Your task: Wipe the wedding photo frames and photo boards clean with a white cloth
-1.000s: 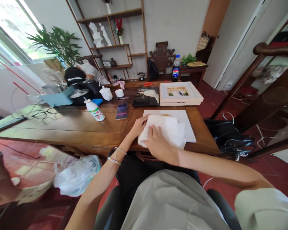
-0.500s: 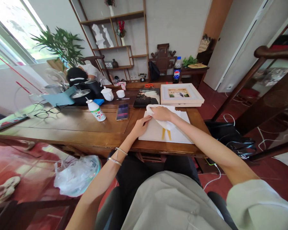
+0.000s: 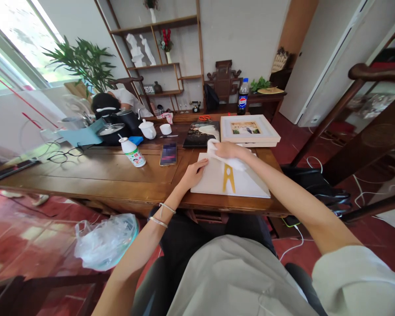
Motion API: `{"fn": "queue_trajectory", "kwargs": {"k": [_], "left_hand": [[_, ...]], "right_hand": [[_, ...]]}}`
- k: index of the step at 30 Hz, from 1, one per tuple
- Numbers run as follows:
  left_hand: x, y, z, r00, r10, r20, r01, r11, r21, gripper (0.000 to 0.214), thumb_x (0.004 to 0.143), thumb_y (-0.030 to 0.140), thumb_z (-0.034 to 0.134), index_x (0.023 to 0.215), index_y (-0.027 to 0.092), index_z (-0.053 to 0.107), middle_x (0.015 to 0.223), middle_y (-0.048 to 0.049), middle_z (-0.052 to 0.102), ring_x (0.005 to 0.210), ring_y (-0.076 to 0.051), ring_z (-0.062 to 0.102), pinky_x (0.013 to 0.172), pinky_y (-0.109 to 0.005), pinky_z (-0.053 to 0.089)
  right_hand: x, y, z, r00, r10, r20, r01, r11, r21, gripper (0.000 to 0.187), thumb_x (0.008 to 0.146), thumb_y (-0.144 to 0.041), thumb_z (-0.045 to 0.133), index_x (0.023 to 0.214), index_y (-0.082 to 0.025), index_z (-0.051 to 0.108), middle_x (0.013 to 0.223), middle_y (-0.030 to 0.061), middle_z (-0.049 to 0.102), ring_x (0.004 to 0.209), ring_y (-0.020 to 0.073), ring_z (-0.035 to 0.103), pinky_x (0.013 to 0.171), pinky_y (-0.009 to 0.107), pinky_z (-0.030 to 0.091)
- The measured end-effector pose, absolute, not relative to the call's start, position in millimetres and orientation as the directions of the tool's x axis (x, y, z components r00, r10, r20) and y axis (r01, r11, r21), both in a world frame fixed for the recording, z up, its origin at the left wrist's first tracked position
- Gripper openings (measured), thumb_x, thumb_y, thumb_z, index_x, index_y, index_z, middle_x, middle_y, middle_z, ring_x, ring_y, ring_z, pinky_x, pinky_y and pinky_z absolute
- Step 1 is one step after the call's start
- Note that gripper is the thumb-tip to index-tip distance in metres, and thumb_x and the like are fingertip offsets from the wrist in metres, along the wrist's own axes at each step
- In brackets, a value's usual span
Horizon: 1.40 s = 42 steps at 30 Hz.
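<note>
A white rectangular board (image 3: 206,184) lies flat near the front edge of the wooden table, with a yellow A-shaped piece (image 3: 228,177) on its middle. My right hand (image 3: 228,150) is closed round a bunched white cloth (image 3: 213,148) over the far part of the board. Part of the cloth spreads out beneath that hand and covers some of the board. On the board's left edge rests my left hand (image 3: 195,172), fingers stretched out and holding nothing.
Behind the board lie a dark picture panel (image 3: 200,134) and a white framed photo (image 3: 228,130). Left of it are a phone (image 3: 168,154) and a white drink bottle (image 3: 132,152) with a straw. A cola bottle (image 3: 242,98) stands farther back. Someone in white (image 3: 127,97) bends beyond the table.
My right hand and the cloth have shifted right and slightly away from me, uncovering more of the yellow A-shaped piece. My left hand has stayed at the board's left edge.
</note>
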<state>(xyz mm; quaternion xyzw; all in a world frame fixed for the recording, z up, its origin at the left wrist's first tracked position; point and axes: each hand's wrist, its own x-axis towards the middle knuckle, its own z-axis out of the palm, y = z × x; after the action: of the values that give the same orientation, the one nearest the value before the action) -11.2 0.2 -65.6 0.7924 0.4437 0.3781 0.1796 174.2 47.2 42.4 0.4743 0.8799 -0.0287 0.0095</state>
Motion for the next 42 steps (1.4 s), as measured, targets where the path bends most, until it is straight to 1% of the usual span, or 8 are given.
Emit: {"fn": "queue_trajectory", "kwargs": {"k": [9, 14, 18, 24, 28, 32, 36, 42], "left_hand": [[-10.8, -0.6, -66.1, 0.319, 0.835, 0.449, 0.555, -0.548, 0.626, 0.039, 0.086, 0.018, 0.040, 0.116, 0.014, 0.064, 0.128, -0.0062, 0.058, 0.124, -0.019, 0.051, 0.111, -0.038, 0.035], [-10.4, -0.9, -65.3, 0.316, 0.836, 0.448, 0.561, -0.546, 0.622, 0.038, 0.086, 0.018, 0.041, 0.116, 0.015, 0.064, 0.129, -0.0045, 0.058, 0.123, -0.019, 0.051, 0.111, -0.036, 0.035], [-10.7, -0.4, -65.4, 0.322, 0.835, 0.447, 0.569, -0.548, 0.613, 0.038, 0.086, 0.019, 0.041, 0.116, 0.014, 0.064, 0.129, -0.0060, 0.058, 0.123, -0.020, 0.052, 0.111, -0.036, 0.035], [-11.0, -0.3, -65.5, 0.329, 0.828, 0.453, 0.556, -0.558, 0.616, 0.040, 0.086, 0.018, 0.040, 0.116, 0.008, 0.063, 0.128, -0.0108, 0.058, 0.124, -0.020, 0.051, 0.111, -0.036, 0.034], [-10.6, -1.4, -64.4, 0.327, 0.837, 0.438, 0.566, -0.545, 0.619, 0.039, 0.086, 0.017, 0.040, 0.116, 0.013, 0.064, 0.129, -0.0063, 0.058, 0.124, -0.019, 0.051, 0.111, -0.036, 0.034], [-10.4, -2.1, -64.1, 0.324, 0.839, 0.438, 0.571, -0.542, 0.616, 0.038, 0.086, 0.017, 0.040, 0.116, 0.014, 0.064, 0.129, -0.0055, 0.058, 0.124, -0.019, 0.051, 0.112, -0.036, 0.034], [-10.5, -1.5, -65.2, 0.316, 0.837, 0.446, 0.568, -0.544, 0.618, 0.038, 0.086, 0.017, 0.040, 0.116, 0.014, 0.064, 0.129, -0.0053, 0.058, 0.123, -0.019, 0.052, 0.111, -0.036, 0.035], [-11.2, 0.2, -66.7, 0.323, 0.833, 0.449, 0.567, -0.550, 0.613, 0.038, 0.086, 0.018, 0.040, 0.115, 0.014, 0.064, 0.128, -0.0052, 0.058, 0.124, -0.019, 0.051, 0.112, -0.036, 0.034]], "right_hand": [[244.4, -40.0, 19.4, -0.560, 0.827, 0.049, 0.828, 0.557, 0.061, 0.039, 0.078, -0.009, 0.039, 0.113, -0.010, 0.058, 0.106, 0.0188, 0.065, 0.092, 0.0288, 0.061, 0.079, 0.035, 0.042], [239.3, -106.3, 18.9, -0.639, 0.768, 0.035, 0.769, 0.637, 0.059, 0.036, 0.071, -0.007, 0.044, 0.098, -0.017, 0.064, 0.105, 0.0145, 0.064, 0.091, 0.0268, 0.061, 0.076, 0.034, 0.044], [246.2, -81.3, 15.3, -0.605, 0.793, 0.062, 0.796, 0.602, 0.070, 0.034, 0.075, -0.012, 0.045, 0.102, -0.017, 0.064, 0.105, 0.0138, 0.064, 0.091, 0.0283, 0.061, 0.074, 0.035, 0.044], [257.0, -6.1, 2.9, -0.585, 0.805, 0.102, 0.811, 0.579, 0.080, 0.037, 0.085, -0.013, 0.040, 0.115, -0.008, 0.059, 0.116, 0.0166, 0.062, 0.109, 0.0296, 0.054, 0.088, 0.036, 0.039], [252.2, -28.3, 5.6, -0.572, 0.815, 0.095, 0.820, 0.564, 0.092, 0.043, 0.080, -0.007, 0.039, 0.119, -0.008, 0.058, 0.109, 0.0174, 0.064, 0.099, 0.0285, 0.059, 0.085, 0.037, 0.040], [253.1, -87.0, 24.9, -0.658, 0.753, 0.003, 0.753, 0.657, 0.020, 0.038, 0.075, -0.007, 0.043, 0.105, -0.014, 0.065, 0.110, 0.0151, 0.063, 0.095, 0.0260, 0.061, 0.083, 0.034, 0.041], [263.4, -101.0, 37.0, -0.634, 0.766, -0.109, 0.773, 0.625, -0.109, 0.037, 0.080, -0.012, 0.043, 0.111, -0.019, 0.063, 0.106, 0.0109, 0.067, 0.096, 0.0260, 0.062, 0.080, 0.033, 0.044], [262.7, -18.6, 5.3, -0.545, 0.837, 0.047, 0.813, 0.541, -0.214, 0.036, 0.091, -0.032, 0.038, 0.112, -0.014, 0.061, 0.117, 0.0155, 0.063, 0.109, 0.0314, 0.057, 0.091, 0.041, 0.043]]}}
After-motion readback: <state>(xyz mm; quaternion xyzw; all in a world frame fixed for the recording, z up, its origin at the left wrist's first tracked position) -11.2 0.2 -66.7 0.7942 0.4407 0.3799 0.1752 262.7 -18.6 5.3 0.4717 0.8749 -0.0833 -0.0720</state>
